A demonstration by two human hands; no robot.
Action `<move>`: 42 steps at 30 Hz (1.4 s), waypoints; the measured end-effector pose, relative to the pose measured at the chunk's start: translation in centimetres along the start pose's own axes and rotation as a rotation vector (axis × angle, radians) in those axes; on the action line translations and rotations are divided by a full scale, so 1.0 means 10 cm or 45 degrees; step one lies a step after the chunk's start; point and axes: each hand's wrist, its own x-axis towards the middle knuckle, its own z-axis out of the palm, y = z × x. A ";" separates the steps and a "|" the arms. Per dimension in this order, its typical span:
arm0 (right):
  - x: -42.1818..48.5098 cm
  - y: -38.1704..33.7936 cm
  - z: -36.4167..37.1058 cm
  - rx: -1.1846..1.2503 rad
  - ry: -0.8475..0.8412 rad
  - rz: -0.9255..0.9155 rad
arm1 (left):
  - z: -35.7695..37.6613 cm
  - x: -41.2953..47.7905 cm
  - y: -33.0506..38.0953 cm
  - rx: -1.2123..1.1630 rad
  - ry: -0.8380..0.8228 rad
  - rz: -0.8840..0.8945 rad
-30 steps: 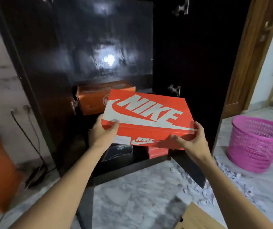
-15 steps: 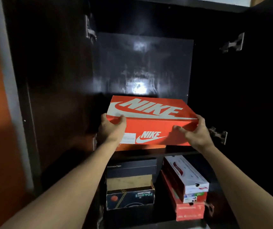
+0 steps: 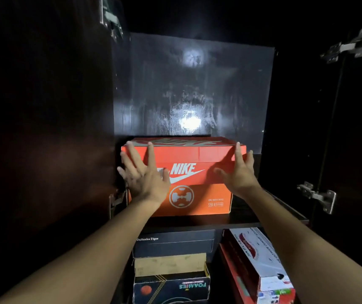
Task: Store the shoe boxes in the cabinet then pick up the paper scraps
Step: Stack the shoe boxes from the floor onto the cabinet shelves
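The red Nike shoe box (image 3: 199, 157) lies on top of an orange shoe box (image 3: 204, 199) on the upper shelf of the dark cabinet (image 3: 237, 220). My left hand (image 3: 142, 172) has its fingers spread flat against the left part of the Nike box's front. At the box's right front corner, my right hand (image 3: 239, 170) is open with straight fingers, touching or just off the cardboard. Neither hand grips anything. No paper scraps are in view.
Below the shelf, a black Onitsuka Tiger box (image 3: 173, 244), a tan box (image 3: 169, 264) and a Foamies box (image 3: 171, 288) are stacked at left. A white-and-red box (image 3: 261, 260) leans at right. Both cabinet doors stand open, with metal hinges (image 3: 317, 195) on the sides.
The Nike box went from my grip in front of the cabinet onto the orange box on the shelf. Both hands let go and now lie flat at its front.
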 end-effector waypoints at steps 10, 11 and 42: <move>0.11 0.12 0.33 -0.130 0.013 -0.008 | 0.17 0.20 -0.08 0.122 -0.165 0.131; 0.14 0.13 0.34 -0.143 -0.053 0.009 | 0.16 0.26 -0.08 0.122 -0.228 0.128; -3.68 0.49 -0.84 -0.119 -0.026 0.409 | -1.14 -2.78 0.36 -0.738 -1.050 0.197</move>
